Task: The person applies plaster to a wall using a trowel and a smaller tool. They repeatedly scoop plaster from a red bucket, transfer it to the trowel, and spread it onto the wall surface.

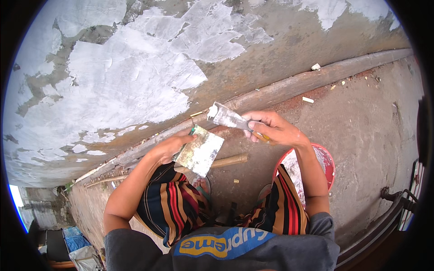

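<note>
So, the right hand (272,128) grips a metal scraper (229,118), the left hand (172,147) a white-smeared rectangular plate (201,151).

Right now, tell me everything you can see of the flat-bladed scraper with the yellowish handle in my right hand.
The flat-bladed scraper has a broad grey blade, apparently metal and smeared white, with a thick white dab at its free end. Its yellowish handle shows partly; your right hand has its grip around it, thumb near the blade's base. The scraper slants, blade toward upper left, handle toward lower right. The blade looks clear of the square, white-smeared plate in your left hand.
</note>
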A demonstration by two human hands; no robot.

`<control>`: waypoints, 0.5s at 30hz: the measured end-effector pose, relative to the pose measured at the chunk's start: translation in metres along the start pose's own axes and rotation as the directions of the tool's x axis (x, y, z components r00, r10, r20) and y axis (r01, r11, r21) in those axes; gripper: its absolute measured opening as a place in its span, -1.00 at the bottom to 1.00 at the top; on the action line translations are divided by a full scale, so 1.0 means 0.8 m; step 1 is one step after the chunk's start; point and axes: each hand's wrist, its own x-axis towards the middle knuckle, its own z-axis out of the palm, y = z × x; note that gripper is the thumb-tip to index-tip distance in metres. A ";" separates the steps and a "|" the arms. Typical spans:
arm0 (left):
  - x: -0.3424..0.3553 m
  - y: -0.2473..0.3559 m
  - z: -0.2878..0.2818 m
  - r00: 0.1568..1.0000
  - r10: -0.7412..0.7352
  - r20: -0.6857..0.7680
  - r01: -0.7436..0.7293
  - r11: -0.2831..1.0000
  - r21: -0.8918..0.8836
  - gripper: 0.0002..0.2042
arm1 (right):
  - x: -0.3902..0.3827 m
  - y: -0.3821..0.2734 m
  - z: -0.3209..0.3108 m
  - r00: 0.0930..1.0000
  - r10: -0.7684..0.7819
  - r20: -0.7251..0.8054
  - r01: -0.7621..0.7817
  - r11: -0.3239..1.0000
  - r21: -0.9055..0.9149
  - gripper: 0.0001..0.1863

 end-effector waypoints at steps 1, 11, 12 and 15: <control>-0.009 0.011 0.006 1.000 -0.031 -0.003 0.030 0.989 -0.147 -0.47 | -0.010 0.000 -0.014 0.987 -0.081 -0.139 0.086 0.996 0.032 -0.65; -0.039 0.046 0.007 0.957 0.234 -0.172 -0.288 0.830 -0.477 -0.48 | -0.010 0.001 -0.053 0.528 -0.274 -0.804 0.404 0.914 -0.047 -0.52; -0.043 0.047 0.008 0.954 0.228 -0.195 -0.297 0.814 -0.499 -0.49 | -0.002 0.008 -0.056 0.519 -0.288 -0.805 0.406 0.912 -0.065 -0.52; -0.049 0.051 0.007 0.953 0.272 -0.137 -0.302 0.789 -0.534 -0.53 | 0.014 0.021 -0.063 0.495 -0.291 -0.819 0.375 0.921 -0.101 -0.53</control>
